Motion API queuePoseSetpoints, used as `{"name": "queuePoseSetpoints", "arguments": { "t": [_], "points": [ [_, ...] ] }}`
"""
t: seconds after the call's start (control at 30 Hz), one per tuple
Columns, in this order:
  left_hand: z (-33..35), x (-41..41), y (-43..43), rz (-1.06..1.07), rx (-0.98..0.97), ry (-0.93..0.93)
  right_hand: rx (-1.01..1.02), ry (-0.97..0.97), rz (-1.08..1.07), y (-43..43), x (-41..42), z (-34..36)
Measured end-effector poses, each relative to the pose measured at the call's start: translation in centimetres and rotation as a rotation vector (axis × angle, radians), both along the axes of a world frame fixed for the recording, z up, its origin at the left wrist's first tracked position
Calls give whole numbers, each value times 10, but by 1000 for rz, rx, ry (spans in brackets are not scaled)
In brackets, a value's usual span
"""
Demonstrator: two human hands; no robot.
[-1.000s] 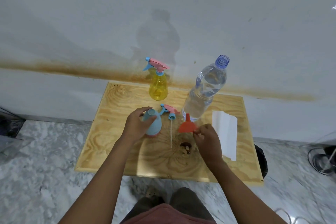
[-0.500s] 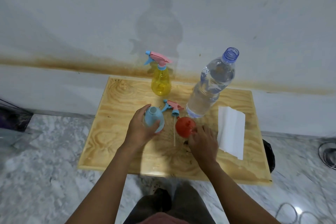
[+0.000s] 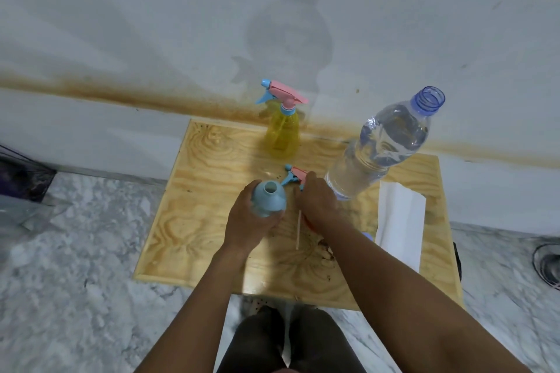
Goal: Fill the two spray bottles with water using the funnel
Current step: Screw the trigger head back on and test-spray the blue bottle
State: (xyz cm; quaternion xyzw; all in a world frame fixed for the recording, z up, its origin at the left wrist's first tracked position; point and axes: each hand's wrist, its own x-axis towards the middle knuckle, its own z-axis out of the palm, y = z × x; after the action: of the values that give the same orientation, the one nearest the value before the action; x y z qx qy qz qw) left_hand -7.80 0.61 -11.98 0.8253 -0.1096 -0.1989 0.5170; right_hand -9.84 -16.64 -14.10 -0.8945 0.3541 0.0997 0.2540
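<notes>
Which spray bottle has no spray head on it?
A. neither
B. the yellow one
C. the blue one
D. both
C: the blue bottle, held in the left hand, shows an open neck, while the yellow bottle has its head on.

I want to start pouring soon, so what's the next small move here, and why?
Probably lift the funnel, mostly hidden under the right hand, and seat its spout in the open neck of the blue bottle, which the left hand holds; nothing sits in that neck yet.
</notes>
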Motion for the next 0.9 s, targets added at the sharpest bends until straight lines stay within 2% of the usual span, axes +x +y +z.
{"name": "queuePoseSetpoints", "arguments": {
  "t": [0.07, 0.2, 0.3, 0.57, 0.77, 0.9],
  "points": [
    [-1, 0, 1, -2, -4, -7, 63, -75, -71, -1, -1, 1],
    [-1, 1, 8, 18, -36, -5, 179, -360, -207, 5, -6, 32],
    [7, 3, 14, 42, -48, -24, 235, -537, -182, 10, -11, 68],
    [36, 8, 31, 5, -2, -113, 621, -1083, -201, 24, -28, 179],
    [56, 2, 38, -57, -12, -190, 701, -1177, -192, 47, -22, 209],
    [67, -1, 40, -85, -23, -250, 755, -1139, -189, 57, -19, 205]
  ]
}}
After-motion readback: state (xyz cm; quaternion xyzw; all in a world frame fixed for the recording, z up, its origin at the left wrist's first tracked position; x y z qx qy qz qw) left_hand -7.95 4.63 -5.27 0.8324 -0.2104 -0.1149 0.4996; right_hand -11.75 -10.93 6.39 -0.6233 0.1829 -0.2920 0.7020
